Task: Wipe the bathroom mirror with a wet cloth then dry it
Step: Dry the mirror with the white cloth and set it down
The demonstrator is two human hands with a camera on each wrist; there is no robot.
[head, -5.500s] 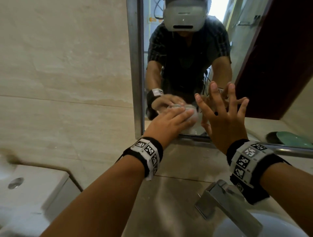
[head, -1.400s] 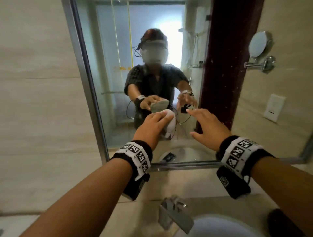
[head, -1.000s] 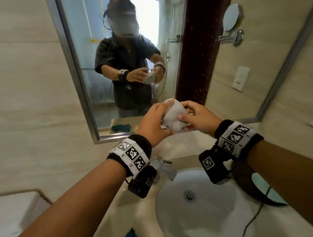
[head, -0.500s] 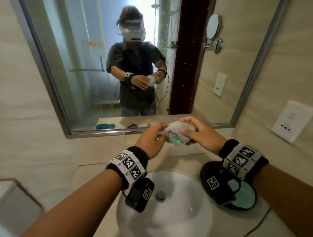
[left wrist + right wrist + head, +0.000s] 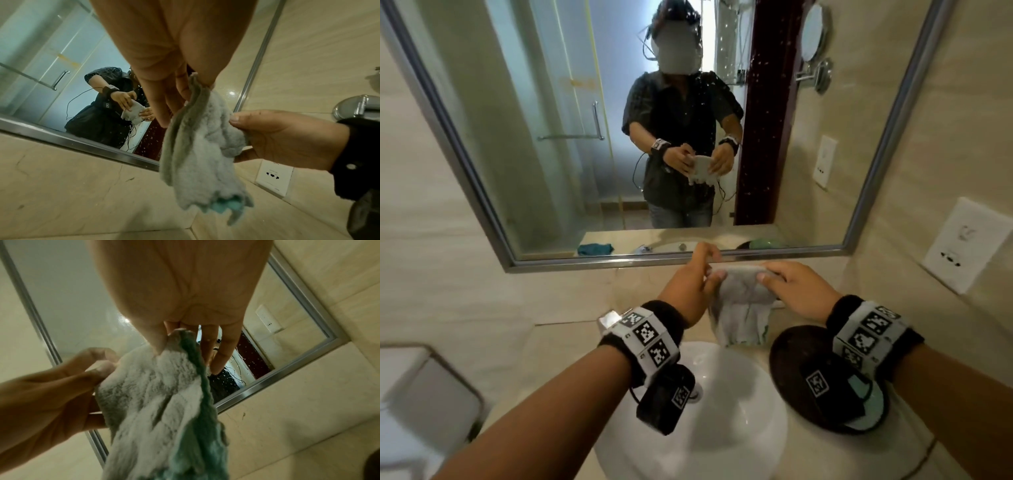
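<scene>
Pulled back from the mirror (image 5: 722, 102), the cloth (image 5: 743, 301) now hangs open, its top edge pinched between left hand (image 5: 688, 291) and right hand (image 5: 796, 291), probably for refolding.

Head view: above, facing forward and down at mirror (image 5: 688, 137) and sink (image 5: 722, 428). Wrist views: close, angled upward from under each palm — both share cloth (image 5: 201, 154), mirror frame.
</scene>
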